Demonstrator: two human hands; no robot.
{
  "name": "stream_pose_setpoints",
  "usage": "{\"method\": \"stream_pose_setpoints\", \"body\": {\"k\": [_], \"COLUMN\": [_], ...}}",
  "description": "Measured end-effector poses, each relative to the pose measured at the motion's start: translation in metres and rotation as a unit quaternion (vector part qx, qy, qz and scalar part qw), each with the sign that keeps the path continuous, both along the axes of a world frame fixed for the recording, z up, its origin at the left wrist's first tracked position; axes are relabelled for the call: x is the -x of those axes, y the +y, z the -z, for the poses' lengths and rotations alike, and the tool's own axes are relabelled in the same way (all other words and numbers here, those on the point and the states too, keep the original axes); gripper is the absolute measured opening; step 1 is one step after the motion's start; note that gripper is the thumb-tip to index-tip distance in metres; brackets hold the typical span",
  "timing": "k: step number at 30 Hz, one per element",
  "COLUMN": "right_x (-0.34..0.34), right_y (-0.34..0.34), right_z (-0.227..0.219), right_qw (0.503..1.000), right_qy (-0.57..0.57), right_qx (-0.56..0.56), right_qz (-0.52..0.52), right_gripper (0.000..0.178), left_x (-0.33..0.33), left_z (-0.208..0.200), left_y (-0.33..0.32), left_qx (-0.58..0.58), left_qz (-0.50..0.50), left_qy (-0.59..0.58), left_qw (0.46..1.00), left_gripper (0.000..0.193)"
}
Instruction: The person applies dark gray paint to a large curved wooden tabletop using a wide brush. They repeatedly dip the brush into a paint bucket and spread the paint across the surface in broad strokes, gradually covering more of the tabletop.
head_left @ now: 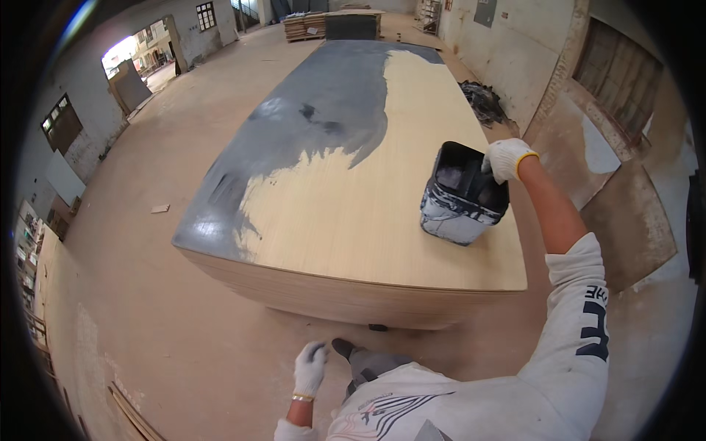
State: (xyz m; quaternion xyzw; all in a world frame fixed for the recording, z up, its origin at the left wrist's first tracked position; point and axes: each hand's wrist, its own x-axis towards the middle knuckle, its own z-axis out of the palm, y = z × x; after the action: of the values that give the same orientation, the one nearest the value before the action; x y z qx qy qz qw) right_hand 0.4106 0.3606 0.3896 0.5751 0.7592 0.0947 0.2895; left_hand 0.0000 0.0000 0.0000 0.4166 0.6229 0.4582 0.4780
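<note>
A black square bucket, its outside smeared with pale grey, stands on the near right part of a stack of large boards. My right hand, in a white glove with a yellow cuff, is closed at the bucket's right rim with its fingers reaching inside. Whether it grips the rim or a dark tool in there is hidden. Grey coating covers the far and left parts of the top board, ending in a ragged edge against bare pale wood. My left hand, gloved with dark-stained fingertips, hangs low before the stack, fingers curled, nothing visible in it.
Crumpled black sheeting lies along the stack's far right side. Large panels lean against the right wall. Farther back stand more board stacks. A small offcut lies on the floor to the left, and wooden strips at lower left.
</note>
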Motion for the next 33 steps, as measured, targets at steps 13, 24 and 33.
{"method": "stream_pose_setpoints", "body": {"k": [13, 24, 33], "right_x": [-0.049, -0.133, -0.147], "right_y": [-0.027, 0.001, 0.034], "right_z": [0.02, 0.002, 0.002], "right_qw": [0.993, 0.96, 0.911], "right_qy": [0.079, 0.175, 0.35], "right_qx": [-0.071, -0.171, -0.169], "right_qz": [-0.054, -0.133, -0.139], "right_gripper": [0.046, 0.038, 0.045], "left_x": [-0.293, -0.389, -0.44], "left_z": [-0.137, -0.136, -0.108], "left_y": [0.206, 0.247, 0.308], "left_qx": [-0.078, -0.095, -0.11], "left_qz": [0.183, 0.144, 0.074], "left_qy": [-0.346, -0.313, -0.264], "left_qw": [0.917, 0.934, 0.955], "left_gripper": [0.097, 0.099, 0.094]}}
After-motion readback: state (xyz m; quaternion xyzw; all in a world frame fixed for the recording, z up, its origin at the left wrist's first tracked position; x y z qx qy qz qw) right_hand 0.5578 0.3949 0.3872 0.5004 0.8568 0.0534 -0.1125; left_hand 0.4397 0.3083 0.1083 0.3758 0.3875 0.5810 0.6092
